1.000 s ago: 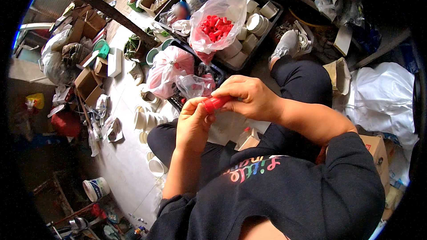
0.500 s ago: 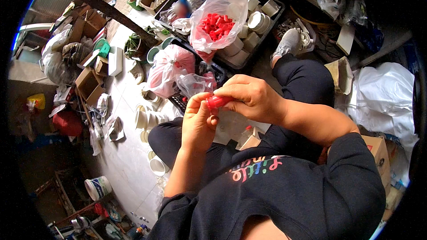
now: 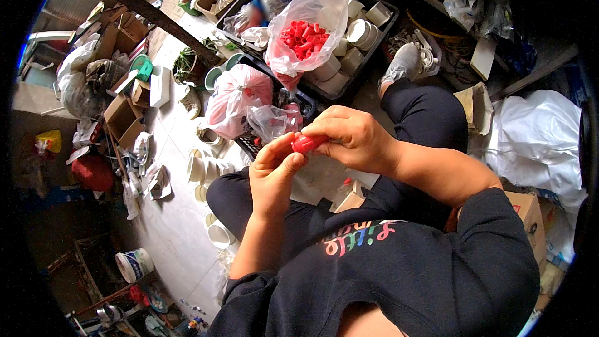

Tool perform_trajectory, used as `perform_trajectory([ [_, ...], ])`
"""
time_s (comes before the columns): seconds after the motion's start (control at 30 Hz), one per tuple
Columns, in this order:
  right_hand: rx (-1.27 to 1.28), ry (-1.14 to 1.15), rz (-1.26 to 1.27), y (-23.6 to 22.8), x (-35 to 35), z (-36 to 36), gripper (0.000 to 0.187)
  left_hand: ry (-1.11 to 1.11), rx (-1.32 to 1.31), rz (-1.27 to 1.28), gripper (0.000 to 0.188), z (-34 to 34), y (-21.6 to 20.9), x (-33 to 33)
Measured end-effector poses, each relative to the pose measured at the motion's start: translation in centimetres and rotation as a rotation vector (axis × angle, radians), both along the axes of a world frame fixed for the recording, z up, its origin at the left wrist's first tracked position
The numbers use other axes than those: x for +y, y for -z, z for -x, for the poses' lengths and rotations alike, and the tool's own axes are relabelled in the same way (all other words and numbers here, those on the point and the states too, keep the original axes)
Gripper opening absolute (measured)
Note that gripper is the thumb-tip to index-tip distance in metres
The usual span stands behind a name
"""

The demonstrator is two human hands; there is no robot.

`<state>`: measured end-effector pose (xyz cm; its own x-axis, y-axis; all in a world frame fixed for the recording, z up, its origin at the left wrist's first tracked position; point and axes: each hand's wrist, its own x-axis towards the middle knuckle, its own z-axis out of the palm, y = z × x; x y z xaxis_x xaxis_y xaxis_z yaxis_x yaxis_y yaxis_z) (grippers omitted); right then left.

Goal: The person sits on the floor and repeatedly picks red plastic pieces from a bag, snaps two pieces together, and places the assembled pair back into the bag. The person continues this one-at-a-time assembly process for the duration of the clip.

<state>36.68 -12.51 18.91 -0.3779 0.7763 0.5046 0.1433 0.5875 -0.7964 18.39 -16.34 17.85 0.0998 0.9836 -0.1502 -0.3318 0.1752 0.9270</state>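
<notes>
A small, shiny red plastic piece [image 3: 306,143] is held up in front of my chest, above my crossed legs. My right hand [image 3: 354,138] pinches it from the right between thumb and fingers. From the left, my left hand [image 3: 269,178] has its thumb and fingertips closed at the piece's other end. The fingers partly cover it, so its full shape is hidden. Beyond my hands, an open clear plastic bag [image 3: 337,9] is filled with similar red pieces [image 3: 304,39]. Nearer stands a tied pinkish plastic bag [image 3: 239,101].
A black crate [image 3: 388,24] beyond my hands holds white plastic fittings [image 3: 362,32] and the open bag. White cups [image 3: 219,234] stand on the floor beside my left knee. Cardboard boxes [image 3: 123,118] and clutter lie left; a large white sack [image 3: 538,140] is at right.
My left fingers have shifted on the red piece, the thumb moving up towards its end. The piece has turned slightly in my right hand, which stays nearly in place.
</notes>
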Motion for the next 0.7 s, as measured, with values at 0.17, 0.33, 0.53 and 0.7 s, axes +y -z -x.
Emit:
perform_trajectory([
  [0.17, 0.104, -0.023, 0.408, 0.3, -0.4, 0.3, 0.015, -0.020, 0.152, -0.180, 0.035, -0.4, 0.4, -0.2],
  [0.33, 0.227, -0.244, 0.893, 0.7, 0.4, 0.3, 0.025, -0.008, 0.174, -0.214, 0.035, -0.2, 0.8, -0.2],
  [0.53, 0.308, -0.254, 0.581, 2.2, 0.3, 0.9, 0.023, -0.035, 0.073, -0.211, 0.034, -0.6, 0.9, 0.4],
  [0.7, 0.075, -0.309, 1.142, -0.4, 1.0, 0.1, 0.025, -0.024, 0.115, -0.245, 0.035, -0.1, 1.3, 0.1],
])
